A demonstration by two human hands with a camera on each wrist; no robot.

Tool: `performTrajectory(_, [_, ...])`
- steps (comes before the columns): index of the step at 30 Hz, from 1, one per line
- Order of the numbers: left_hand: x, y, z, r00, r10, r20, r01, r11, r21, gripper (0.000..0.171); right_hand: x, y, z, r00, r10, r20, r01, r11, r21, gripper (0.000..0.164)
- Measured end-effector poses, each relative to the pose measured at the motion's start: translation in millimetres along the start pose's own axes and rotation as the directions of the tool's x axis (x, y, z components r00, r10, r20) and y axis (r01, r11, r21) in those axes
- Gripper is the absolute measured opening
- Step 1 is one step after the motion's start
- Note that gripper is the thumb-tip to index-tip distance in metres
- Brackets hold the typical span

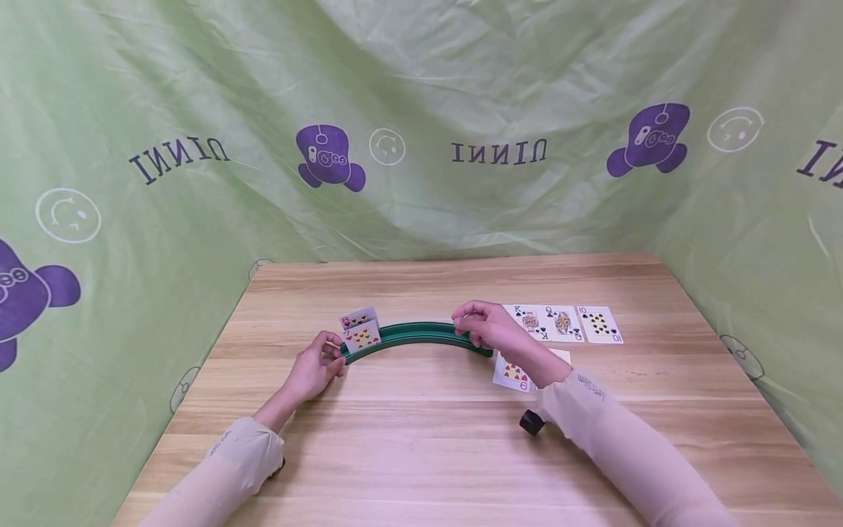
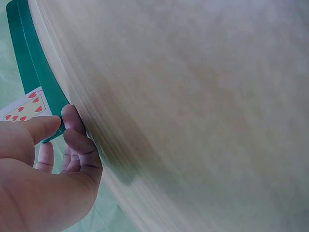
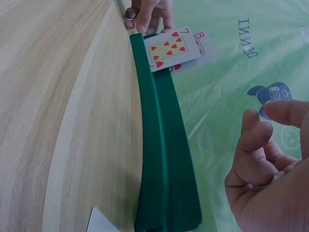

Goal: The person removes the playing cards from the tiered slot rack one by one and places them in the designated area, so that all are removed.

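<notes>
A curved green card holder [image 1: 421, 333] lies on the table. Near its left end stand two playing cards: a seven of hearts [image 1: 364, 337] in front, an eight [image 1: 356, 318] behind it. My left hand [image 1: 315, 368] pinches that end between thumb and fingers; the left wrist view has the thumb [image 2: 47, 126] at the holder's tip. Over the right end is my right hand [image 1: 489, 326], its fingers loosely bent and nothing between them. In the right wrist view this hand [image 3: 270, 164] appears apart from the holder [image 3: 166, 145].
Face up at the right lie a king [image 1: 527, 320], a queen [image 1: 562, 323] and a ten [image 1: 599, 324]. Nearer, a red nine [image 1: 510, 373] lies by the holder's right end, with another card [image 1: 563, 356] partly hidden by my right arm. Green printed cloth [image 1: 421, 205] hangs around the table.
</notes>
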State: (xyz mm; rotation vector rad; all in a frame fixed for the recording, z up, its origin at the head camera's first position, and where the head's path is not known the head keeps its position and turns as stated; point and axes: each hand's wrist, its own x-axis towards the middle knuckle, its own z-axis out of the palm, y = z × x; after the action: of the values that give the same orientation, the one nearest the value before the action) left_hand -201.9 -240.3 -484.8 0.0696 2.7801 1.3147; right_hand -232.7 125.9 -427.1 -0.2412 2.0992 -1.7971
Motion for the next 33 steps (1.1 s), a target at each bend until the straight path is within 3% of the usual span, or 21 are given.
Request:
performTrajectory(7, [-0.9, 1.5, -0.5, 1.000, 0.007, 0.004, -0.007, 1.000, 0.004, 0.030, 7.4, -5.8, 15.1, 1.000, 0.009, 0.007, -0.009, 1.000, -0.014, 0.024])
performTrajectory(17, [-0.4, 1.9, -0.9, 1.000, -0.005, 0.002, 0.005, 1.000, -0.005, 0.030, 18.4, -9.2, 31.7, 0.999, -0.021, 0.035, 0.021, 1.000, -0.021, 0.029])
performTrajectory(33, [-1.9, 2.2, -0.2, 1.000, -0.007, 0.004, 0.007, 1.000, -0.008, 0.030, 41.4, -11.5, 56.5, 0.998, -0.047, 0.048, 0.049, 0.998, -0.039, 0.023])
